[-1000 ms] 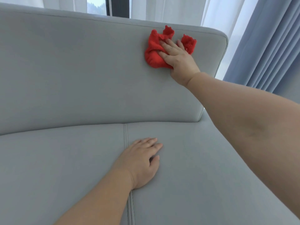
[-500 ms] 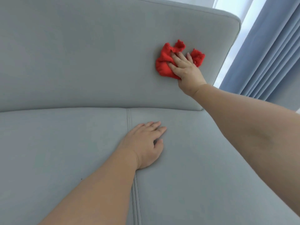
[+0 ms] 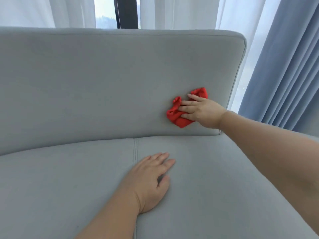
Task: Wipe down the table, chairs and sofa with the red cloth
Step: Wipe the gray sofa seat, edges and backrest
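Observation:
A grey sofa (image 3: 86, 87) fills the head view, its backrest upright and its seat split by a stitched seam. My right hand (image 3: 203, 112) presses the crumpled red cloth (image 3: 177, 116) flat against the lower right part of the backrest, fingers straight and pointing left. Part of the cloth sticks out above the hand near the backrest's right edge. My left hand (image 3: 151, 180) rests palm down on the seat cushion, just right of the seam, fingers spread and holding nothing.
White sheer curtains (image 3: 181, 12) and a dark window frame (image 3: 126, 12) stand behind the sofa. Blue-grey drapes (image 3: 290, 66) hang at the right, close to the backrest's right edge.
My right hand has slid the red cloth down the backrest from near its top edge to its lower part. The left hand stays on the seat. The camera has tilted.

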The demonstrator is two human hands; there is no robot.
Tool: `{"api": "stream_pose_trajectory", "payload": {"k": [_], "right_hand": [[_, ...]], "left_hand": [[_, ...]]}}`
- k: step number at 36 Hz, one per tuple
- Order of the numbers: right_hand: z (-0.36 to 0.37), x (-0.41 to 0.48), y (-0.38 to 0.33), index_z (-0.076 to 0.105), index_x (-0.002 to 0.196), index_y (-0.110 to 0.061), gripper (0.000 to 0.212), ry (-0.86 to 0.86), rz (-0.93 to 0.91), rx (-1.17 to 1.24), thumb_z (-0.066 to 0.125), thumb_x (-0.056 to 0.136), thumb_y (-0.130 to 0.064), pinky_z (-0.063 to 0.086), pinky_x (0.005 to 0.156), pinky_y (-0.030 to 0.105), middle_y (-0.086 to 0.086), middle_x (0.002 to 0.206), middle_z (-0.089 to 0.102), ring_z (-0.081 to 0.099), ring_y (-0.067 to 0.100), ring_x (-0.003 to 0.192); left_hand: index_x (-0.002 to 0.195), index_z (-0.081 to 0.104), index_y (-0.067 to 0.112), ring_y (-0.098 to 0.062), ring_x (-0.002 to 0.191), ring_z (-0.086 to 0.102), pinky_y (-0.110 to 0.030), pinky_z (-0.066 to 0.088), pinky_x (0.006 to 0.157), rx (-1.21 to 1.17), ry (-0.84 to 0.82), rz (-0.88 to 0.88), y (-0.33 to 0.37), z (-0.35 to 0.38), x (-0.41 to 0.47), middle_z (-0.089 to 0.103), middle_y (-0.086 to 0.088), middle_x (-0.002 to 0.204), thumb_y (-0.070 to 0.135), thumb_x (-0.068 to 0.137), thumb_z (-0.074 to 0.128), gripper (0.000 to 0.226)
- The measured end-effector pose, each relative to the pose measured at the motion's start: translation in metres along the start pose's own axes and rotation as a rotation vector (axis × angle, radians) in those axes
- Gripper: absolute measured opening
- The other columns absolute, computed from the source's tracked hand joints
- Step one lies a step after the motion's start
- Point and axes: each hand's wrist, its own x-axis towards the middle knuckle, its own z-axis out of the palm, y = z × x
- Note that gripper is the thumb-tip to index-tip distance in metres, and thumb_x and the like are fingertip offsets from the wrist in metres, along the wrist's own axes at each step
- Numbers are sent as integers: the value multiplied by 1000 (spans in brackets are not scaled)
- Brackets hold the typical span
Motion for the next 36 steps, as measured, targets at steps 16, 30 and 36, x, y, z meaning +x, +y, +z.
{"api": "stream_pose_trajectory", "payload": {"k": [16,30,36], "right_hand": [[-106,-4,108,52,137,-22,67,163,644,273,48,78,8,28,113,38,6,147,44,39,34,134],[-91,-11,108,46,142,-25,68,238,631,269,46,81,6,9,115,44,4,152,35,26,29,141],[-58,-27,95,57,132,-9,60,290,557,162,48,75,9,14,112,58,18,144,43,33,41,137]], "left_hand": [[150,14,33,1,143,2,-13,-10,110,66,-75,-12,0,-7,7,7,13,157,37,97,23,54],[148,20,37,0,142,4,-17,-6,113,23,-82,82,84,12,61,9,16,157,41,89,18,59],[147,19,40,1,142,3,-12,-11,109,-3,-87,102,85,16,59,10,16,157,42,89,19,59]]}}
